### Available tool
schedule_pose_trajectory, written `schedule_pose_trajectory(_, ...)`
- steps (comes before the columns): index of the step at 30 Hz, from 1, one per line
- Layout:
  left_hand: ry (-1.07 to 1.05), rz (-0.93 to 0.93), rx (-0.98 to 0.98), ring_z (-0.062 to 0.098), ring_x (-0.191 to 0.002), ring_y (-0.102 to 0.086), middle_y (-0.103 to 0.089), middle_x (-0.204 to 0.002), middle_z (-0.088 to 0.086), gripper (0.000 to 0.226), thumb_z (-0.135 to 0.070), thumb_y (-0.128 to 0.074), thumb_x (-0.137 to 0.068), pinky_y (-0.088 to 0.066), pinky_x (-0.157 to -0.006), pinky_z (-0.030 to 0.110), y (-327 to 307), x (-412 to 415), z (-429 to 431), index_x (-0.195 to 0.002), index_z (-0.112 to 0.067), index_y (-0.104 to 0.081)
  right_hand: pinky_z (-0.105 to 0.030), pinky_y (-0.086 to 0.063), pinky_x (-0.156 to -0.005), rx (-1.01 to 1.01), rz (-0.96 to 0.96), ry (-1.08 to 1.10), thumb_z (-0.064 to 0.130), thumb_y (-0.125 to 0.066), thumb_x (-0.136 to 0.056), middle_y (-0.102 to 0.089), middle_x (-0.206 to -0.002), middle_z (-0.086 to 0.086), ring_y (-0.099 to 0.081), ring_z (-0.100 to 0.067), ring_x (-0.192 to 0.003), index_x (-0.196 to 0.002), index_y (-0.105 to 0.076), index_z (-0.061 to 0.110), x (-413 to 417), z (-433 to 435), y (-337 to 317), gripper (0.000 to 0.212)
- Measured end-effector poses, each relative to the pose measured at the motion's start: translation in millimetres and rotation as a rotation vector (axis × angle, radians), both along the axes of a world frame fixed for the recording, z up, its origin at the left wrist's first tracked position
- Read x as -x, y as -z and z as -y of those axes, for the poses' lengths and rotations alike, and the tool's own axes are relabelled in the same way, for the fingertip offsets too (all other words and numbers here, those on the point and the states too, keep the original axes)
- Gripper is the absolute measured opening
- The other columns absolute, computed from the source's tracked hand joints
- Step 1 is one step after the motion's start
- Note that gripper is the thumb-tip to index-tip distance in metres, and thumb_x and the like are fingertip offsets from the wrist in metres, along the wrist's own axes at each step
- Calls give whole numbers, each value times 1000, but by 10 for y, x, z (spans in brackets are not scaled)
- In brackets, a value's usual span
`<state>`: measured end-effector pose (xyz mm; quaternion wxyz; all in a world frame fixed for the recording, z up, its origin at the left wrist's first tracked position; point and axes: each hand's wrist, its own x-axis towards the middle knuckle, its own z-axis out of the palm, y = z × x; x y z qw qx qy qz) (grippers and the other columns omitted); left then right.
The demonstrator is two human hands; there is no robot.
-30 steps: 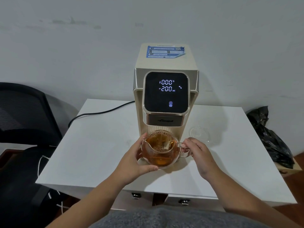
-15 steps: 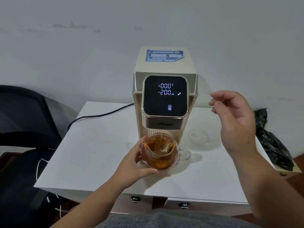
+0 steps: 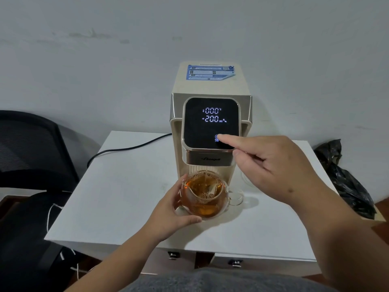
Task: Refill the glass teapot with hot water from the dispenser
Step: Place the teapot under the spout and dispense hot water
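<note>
Since half a second ago the right hand has dropped from mid-air beside the machine and reached in, its forefinger now extended to the lit start/stop icon on the black touch panel; whether the tip actually touches the glass I cannot tell. Its other fingers are curled in and it holds nothing.

Nearest the camera, the left hand has stayed where it was, its grip wrapped around the left side of the round clear glass teapot, steadying it on the white table. The pot stands upright directly under the spout of the cream-coloured hot water dispenser, handle pointing right, lid off. It holds amber tea to well over half its height, with froth and what looks like a tea bag near the surface. A thin stream appears to run from the outlet into the mouth.

Beyond it the panel reads 200 ml.

By my reading the task is mostly done: the pot is placed and water is flowing or nearly finished. What remains is ending the flow at the right level, then lifting the pot away; the liquid is near enough the rim that overfilling looks like the main risk.
</note>
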<state>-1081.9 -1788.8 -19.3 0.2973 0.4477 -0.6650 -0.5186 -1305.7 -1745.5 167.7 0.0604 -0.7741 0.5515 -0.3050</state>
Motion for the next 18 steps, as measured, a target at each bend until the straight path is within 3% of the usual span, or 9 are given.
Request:
schedule_pose_trajectory(6, 4, 2, 0, -8, -120, -53, -51, -125, -42, 104, -39, -93, -54, -44, -93, 8, -3, 0, -1, -130, -71, -31, -13, -39, -57, 28, 10, 23, 27, -45, -90, -45, -48, 21, -52, -8, -63, -124, -63, 39, -28, 17, -2, 40)
schedule_pose_trajectory(13, 2, 5, 12, -8, -119, -54, -51, -125, -42, 102, -39, -93, -54, -44, -92, 7, -14, 3, -3, -129, -71, -31, -7, -39, -60, 17, -14, 22, 27, -44, -90, -50, -54, 23, -53, -6, -68, -124, -63, 38, -62, 33, -24, 40)
schedule_pose_trajectory(18, 4, -1, 8, -8, -118, -55, -52, -124, -42, 103, -32, -94, -55, -44, -92, 8, -2, -2, 2, -129, -71, -33, -13, -34, -44, 3, -24, 54, 30, -44, -88, -41, -49, 35, -52, 11, -63, -120, -65, 39, -73, 49, 4, 40)
